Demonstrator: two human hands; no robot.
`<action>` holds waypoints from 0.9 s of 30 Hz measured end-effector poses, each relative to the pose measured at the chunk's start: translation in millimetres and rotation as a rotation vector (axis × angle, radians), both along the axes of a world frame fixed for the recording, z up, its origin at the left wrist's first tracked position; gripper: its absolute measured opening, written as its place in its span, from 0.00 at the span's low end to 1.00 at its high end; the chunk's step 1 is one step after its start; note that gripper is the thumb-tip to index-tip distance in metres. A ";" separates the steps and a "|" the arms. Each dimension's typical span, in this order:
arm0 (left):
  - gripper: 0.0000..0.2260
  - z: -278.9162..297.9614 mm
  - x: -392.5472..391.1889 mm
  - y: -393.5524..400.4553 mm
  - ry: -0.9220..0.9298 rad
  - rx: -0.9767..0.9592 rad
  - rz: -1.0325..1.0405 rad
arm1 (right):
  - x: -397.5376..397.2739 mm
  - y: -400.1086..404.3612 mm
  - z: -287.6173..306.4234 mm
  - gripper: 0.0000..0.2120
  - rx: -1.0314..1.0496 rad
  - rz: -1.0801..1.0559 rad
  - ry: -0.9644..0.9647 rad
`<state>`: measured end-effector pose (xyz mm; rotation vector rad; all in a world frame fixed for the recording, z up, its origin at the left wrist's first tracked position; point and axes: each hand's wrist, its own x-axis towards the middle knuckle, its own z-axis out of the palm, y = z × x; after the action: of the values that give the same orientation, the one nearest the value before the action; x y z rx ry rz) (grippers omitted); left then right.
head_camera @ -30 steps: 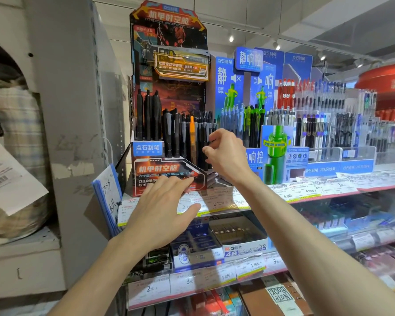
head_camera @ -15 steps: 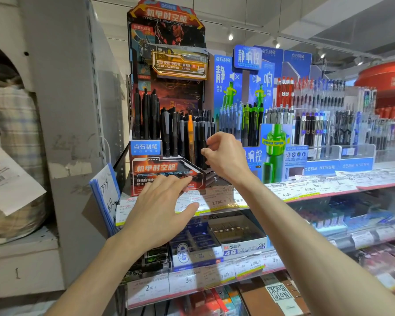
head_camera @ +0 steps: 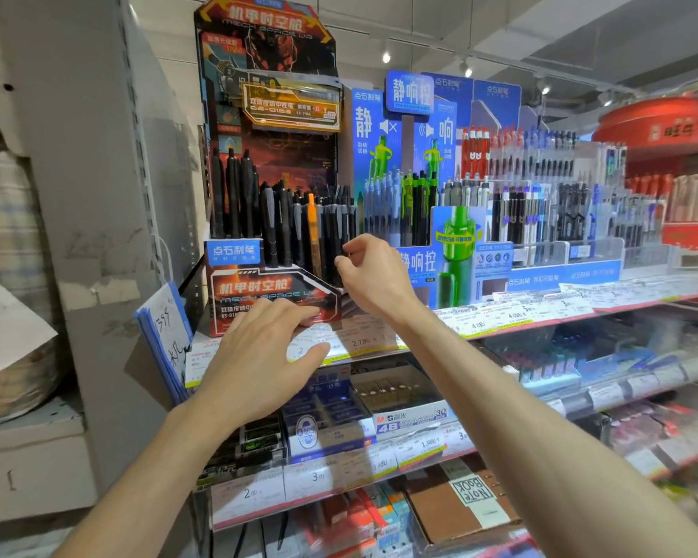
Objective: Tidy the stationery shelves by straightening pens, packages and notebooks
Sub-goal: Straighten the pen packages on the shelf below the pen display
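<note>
Both arms are reaching up and forward from the bottom of the view toward the top shelf (head_camera: 379,340). The left hand (head_camera: 258,356) is lying palm-down with fingers spread apart and gripping nothing, its fingertips (head_camera: 299,314) touching the lower front edge of the red-and-black pen display (head_camera: 267,292), with the thumb pointing toward 3 o'clock over the price labels (head_camera: 359,342). The right hand (head_camera: 375,275) is sitting higher, at 2 o'clock from the left one, wrist bent, with thumb and forefinger pinched together on a black pen (head_camera: 341,235) at the right end of the display's front row. That pen is standing nearly upright, its long axis running 12 to 6 o'clock with its clicker end up, packed among other dark pens and one orange pen (head_camera: 312,231) just to its 9 o'clock side. A blue pen display (head_camera: 420,259) is standing just beside the right hand at 3 o'clock. On the lower shelf, at 6 o'clock, a brown notebook (head_camera: 452,513) is lying flat.
</note>
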<state>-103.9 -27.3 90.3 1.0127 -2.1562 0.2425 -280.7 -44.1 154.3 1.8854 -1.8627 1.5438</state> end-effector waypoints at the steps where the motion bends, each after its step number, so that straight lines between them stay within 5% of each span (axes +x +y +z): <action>1: 0.22 -0.4 0.3 0.4 0.004 0.000 -0.005 | -1.1 4.0 -1.1 0.15 0.002 0.009 -0.006; 5: 0.17 -1.1 0.7 3.5 0.072 -0.030 -0.045 | -8.9 28.5 -10.8 0.20 0.004 0.101 -0.016; 15: 0.11 -41.7 -10.3 52.0 0.271 -0.092 -0.223 | -41.4 102.8 -109.9 0.13 -0.164 0.040 -0.030; 20: 0.12 -111.0 -18.2 57.6 0.360 0.148 -0.239 | -52.6 129.6 -191.1 0.13 -0.104 -0.035 -0.097; 27: 0.13 -205.5 -20.7 59.3 0.452 0.544 -0.221 | -55.8 149.6 -293.0 0.23 0.273 -0.128 -0.251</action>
<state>-124.6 32.0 -115.2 0.9830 -1.9172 -0.6517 -336.5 105.5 -138.7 1.6893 -2.3588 1.6203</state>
